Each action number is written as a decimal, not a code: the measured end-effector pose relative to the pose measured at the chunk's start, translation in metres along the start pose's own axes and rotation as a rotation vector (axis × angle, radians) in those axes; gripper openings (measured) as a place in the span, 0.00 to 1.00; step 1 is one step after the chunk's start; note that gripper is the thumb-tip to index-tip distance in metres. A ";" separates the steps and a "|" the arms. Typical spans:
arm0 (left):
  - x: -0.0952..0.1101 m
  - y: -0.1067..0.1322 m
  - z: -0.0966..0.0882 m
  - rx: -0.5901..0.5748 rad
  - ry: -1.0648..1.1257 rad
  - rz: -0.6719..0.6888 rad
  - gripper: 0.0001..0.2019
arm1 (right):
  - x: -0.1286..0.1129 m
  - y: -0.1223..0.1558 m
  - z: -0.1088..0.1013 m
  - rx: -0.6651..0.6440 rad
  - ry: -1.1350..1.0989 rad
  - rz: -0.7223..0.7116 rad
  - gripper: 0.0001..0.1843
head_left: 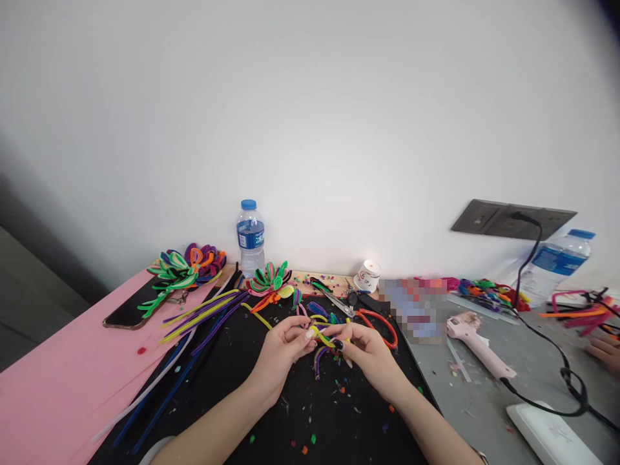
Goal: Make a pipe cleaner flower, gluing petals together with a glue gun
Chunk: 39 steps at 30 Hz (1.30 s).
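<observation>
My left hand (283, 349) and my right hand (364, 352) meet over a black mat (232, 413). Both pinch a short yellow pipe cleaner (321, 336) between thumbs and fingertips, with purple and green pieces hanging beneath it. Long yellow, purple and blue pipe cleaners (203, 316) lie to the left of my hands. A finished green and pink pipe-cleaner flower (269, 279) rests just beyond them.
A phone (128, 311) and another flower (186, 266) lie on pink paper (43, 381) at left. A water bottle (250, 237), tape roll (367, 276), scissors (339, 302), pink glue gun (477, 345) with black cord and a second bottle (557, 261) stand around. Another person's hand (604, 352) is far right.
</observation>
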State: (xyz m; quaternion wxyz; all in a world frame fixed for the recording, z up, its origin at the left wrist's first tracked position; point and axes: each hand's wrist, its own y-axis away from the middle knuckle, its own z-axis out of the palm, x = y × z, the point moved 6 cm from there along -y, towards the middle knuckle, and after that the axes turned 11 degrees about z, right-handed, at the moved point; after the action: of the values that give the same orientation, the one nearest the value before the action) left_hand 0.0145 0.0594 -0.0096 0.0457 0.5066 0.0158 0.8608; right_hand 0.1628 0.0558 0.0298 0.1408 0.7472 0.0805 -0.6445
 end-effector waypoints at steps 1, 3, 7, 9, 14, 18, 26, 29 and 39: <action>0.000 0.000 0.000 0.001 -0.011 0.001 0.16 | 0.002 0.000 -0.001 0.003 -0.005 0.006 0.11; 0.001 -0.001 0.000 0.003 -0.029 0.009 0.16 | 0.004 -0.001 -0.002 0.004 -0.021 0.018 0.10; 0.002 -0.002 0.001 -0.006 -0.060 0.042 0.15 | 0.005 -0.001 -0.002 -0.006 -0.030 0.015 0.09; 0.003 -0.003 0.001 -0.015 -0.077 0.060 0.15 | 0.002 0.000 -0.002 -0.006 -0.029 0.003 0.08; 0.004 -0.004 0.001 -0.010 -0.094 0.082 0.15 | 0.002 -0.001 -0.003 0.011 -0.047 0.014 0.09; 0.004 -0.004 0.001 -0.020 -0.104 0.096 0.15 | 0.004 -0.001 -0.002 0.000 -0.058 0.024 0.09; 0.004 -0.006 0.001 -0.024 -0.130 0.123 0.14 | 0.004 0.000 -0.001 -0.003 -0.081 0.000 0.12; 0.004 -0.007 0.001 -0.028 -0.165 0.137 0.13 | 0.009 -0.002 -0.001 0.009 -0.103 0.009 0.11; 0.007 -0.010 0.002 -0.040 -0.203 0.174 0.12 | 0.017 -0.006 0.000 -0.012 -0.130 0.030 0.08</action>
State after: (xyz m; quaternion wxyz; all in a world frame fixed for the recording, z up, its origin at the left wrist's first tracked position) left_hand 0.0132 0.0695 -0.0036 -0.0176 0.5895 -0.0502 0.8060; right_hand 0.1638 0.0605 0.0120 0.1598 0.7042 0.0635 -0.6888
